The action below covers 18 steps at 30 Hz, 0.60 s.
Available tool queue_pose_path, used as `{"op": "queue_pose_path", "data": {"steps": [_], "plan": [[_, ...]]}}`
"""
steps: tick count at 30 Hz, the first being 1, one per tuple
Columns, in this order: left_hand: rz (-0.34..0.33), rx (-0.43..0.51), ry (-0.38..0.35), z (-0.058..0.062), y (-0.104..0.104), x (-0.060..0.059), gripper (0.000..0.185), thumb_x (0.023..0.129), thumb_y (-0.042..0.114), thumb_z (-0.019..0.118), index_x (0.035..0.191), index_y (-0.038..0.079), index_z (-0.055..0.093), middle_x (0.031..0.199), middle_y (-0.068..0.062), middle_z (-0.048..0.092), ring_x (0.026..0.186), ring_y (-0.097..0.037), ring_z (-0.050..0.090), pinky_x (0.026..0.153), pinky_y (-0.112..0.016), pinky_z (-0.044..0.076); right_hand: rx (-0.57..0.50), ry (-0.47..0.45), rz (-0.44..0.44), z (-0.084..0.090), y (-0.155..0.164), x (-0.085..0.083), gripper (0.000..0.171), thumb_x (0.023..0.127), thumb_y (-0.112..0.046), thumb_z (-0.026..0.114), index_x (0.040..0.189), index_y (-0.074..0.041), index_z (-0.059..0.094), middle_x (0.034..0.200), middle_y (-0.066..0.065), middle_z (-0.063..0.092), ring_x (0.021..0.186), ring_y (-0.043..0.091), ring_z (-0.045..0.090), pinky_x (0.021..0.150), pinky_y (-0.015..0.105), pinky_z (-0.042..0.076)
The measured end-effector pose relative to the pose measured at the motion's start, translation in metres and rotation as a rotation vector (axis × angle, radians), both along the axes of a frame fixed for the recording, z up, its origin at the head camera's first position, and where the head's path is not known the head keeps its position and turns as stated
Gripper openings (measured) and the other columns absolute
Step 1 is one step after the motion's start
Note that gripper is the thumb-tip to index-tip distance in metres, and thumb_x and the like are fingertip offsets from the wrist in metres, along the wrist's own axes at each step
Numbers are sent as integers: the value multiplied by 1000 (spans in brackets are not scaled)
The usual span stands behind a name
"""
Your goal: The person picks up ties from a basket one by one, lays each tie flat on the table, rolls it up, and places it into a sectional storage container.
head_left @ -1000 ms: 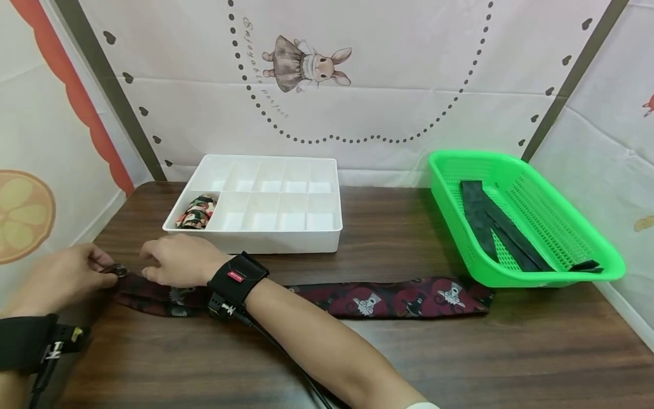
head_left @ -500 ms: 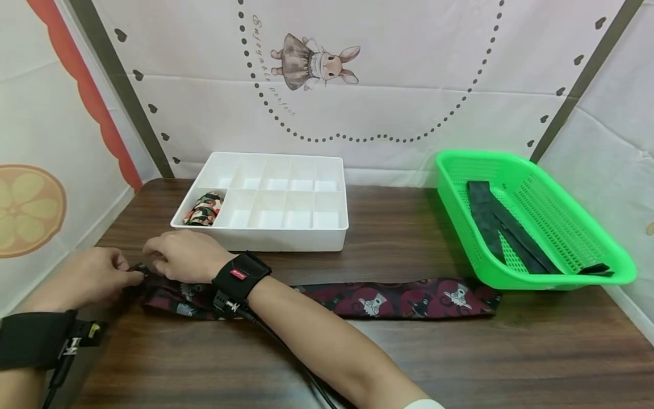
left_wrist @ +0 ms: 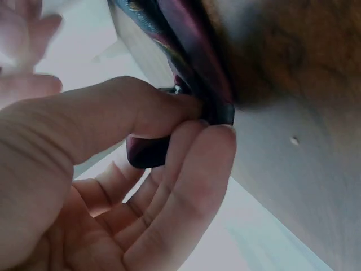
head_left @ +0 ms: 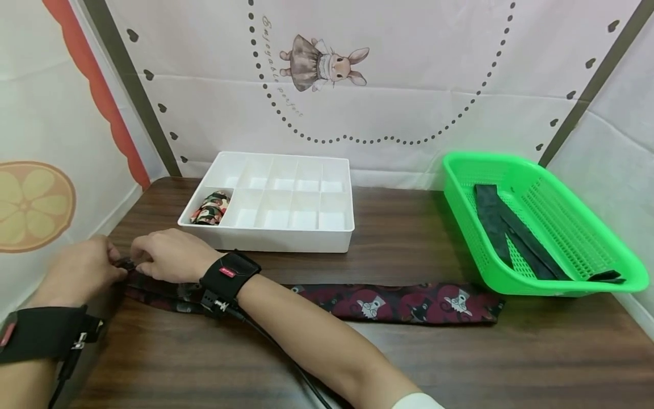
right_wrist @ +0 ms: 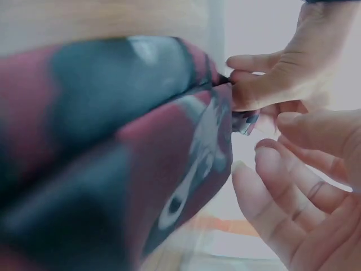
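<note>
Left to right, using the white divided tray as landmark. Left hand: front-left of the tray, thumb and forefinger pinched on the left end of the patterned tie. Left wrist view confirms tie fabric between them.

Right hand: right beside it, in front of the tray's left corner, above the tie. Right wrist view has its thumb and fingers apart, loosely bent, nothing between them; can't tell if a fingertip touches the tie's edge.

Rolled tie: in the tray's front-left compartment.

Key relation: the patterned tie lies flat on the table in front of the tray, long axis left-right. From the left hand's pinch it runs right, under the right wrist, past the tray's right side. Left hand is the one at the end; right hand is just inboard.

Green basket: right of the tray, dark strips inside, patterned tie's right end just beside its near edge.
</note>
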<state>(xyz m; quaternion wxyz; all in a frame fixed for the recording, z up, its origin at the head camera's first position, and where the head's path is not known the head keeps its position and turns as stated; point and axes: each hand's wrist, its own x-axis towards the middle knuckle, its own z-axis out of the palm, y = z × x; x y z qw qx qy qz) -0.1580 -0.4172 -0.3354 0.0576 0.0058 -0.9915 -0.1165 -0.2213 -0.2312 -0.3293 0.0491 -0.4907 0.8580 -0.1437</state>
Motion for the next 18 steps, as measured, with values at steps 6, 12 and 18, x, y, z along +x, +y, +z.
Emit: {"op": "queue_pose_path", "data": {"steps": [6,12,18], "plan": [[-64,5,-19,1,2,-2,27,79,3,85,74,-1,58,68,-10,59,61,-28,55,55,-43,44,23,1,-1,-5,-11,-5,37,108,-28,64,145,-26,63,122,-19,67,102,-8,56,90,7,37],[-106,28,-75,5,3,-2,26,91,16,79,72,5,64,65,0,57,61,-20,49,57,-39,39,58,-25,20,-13,-13,-9,34,109,-25,63,142,-28,66,115,-18,66,96,-5,55,86,9,39],[-125,8,-73,2,2,-1,26,88,13,81,69,9,63,64,1,54,61,-19,47,56,-39,39,79,-52,15,-15,-14,-10,38,109,-29,63,147,-28,63,126,-20,67,108,-11,58,93,6,37]]}}
